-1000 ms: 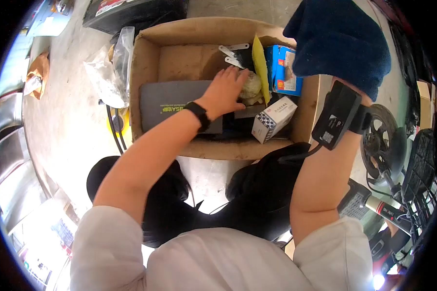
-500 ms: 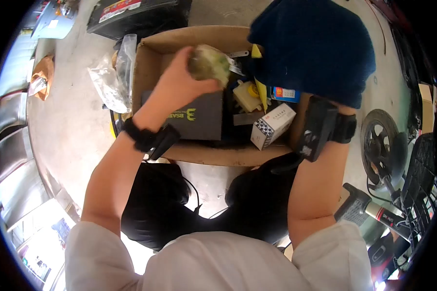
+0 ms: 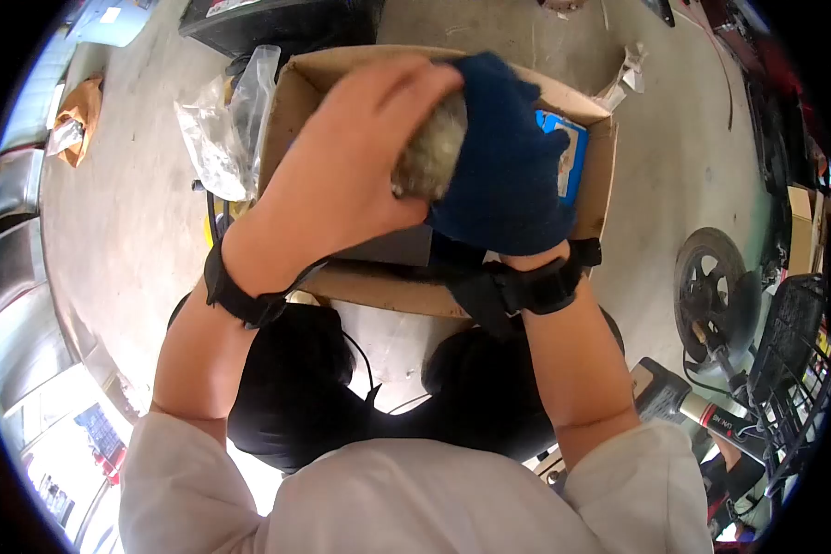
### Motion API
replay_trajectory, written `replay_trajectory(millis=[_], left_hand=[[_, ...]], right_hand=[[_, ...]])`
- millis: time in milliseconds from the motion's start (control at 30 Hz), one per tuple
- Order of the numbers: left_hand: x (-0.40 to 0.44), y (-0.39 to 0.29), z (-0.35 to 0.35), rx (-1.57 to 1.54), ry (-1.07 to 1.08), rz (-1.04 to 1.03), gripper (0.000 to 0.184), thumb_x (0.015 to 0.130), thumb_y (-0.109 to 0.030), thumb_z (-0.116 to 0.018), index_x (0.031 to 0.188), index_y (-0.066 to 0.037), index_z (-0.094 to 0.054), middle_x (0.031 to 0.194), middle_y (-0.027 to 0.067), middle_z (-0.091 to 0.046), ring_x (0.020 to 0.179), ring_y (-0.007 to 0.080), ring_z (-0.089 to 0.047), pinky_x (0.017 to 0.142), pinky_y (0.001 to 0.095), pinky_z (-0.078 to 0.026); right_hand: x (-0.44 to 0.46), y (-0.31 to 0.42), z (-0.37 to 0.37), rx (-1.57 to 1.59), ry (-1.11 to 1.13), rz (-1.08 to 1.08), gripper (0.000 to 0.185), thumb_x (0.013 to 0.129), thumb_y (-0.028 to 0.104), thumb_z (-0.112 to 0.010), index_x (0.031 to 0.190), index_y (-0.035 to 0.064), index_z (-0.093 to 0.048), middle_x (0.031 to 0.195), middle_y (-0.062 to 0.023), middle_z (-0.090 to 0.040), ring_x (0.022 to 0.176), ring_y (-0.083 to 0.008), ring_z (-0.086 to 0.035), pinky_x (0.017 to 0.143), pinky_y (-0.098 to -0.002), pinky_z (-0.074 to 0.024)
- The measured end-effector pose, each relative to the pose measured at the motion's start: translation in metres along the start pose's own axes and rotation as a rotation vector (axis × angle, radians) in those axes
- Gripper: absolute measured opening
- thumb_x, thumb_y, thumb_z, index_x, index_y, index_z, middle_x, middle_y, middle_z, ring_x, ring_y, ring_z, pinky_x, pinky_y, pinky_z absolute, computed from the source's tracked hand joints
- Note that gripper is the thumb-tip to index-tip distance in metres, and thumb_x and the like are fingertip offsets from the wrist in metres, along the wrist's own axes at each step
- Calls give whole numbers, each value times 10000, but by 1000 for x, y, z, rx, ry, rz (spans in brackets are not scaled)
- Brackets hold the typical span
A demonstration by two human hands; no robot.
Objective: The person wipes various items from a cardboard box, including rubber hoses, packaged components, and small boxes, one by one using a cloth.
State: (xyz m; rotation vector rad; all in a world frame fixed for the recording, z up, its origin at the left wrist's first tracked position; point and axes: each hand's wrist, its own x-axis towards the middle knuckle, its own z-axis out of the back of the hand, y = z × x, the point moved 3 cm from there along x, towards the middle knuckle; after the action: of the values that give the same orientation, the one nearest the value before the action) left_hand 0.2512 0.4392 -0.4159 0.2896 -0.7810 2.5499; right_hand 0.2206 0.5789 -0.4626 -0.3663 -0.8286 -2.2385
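Note:
My left hand is closed around a round, mottled greenish-brown object, its thumb below and its fingers over the top. What kind of object it is I cannot make out. A dark blue cloth covers my right hand and lies against the object's right side. The fingers inside the cloth are hidden, but it bunches around them. Both hands are above an open cardboard box. Beneath them, a dark box shows partly in it, and a blue packet lies at its right side.
Clear plastic bags lie left of the cardboard box, and a black case stands behind it. To the right are a small wheel and a black basket. A brown paper bag rests on the floor at far left.
My left hand has brought the round object to the right. My right hand has moved left with the blue cloth, which now touches the object. The cloth no longer hides the box's right side.

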Motion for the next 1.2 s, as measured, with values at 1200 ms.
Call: replay_trajectory(millis=[1200], left_hand=[[-159,247,67,83,-43,1031,931,512,-338,-844,1200,78,-375,1094,267,-554,974,310,-597,803,346,-504]], right_hand=[[-6,-40,64,53,117,-218,390,778,189,-671,1139,92,-559,1022,-131,-629,903,-285,-622,800,-374,-491]])
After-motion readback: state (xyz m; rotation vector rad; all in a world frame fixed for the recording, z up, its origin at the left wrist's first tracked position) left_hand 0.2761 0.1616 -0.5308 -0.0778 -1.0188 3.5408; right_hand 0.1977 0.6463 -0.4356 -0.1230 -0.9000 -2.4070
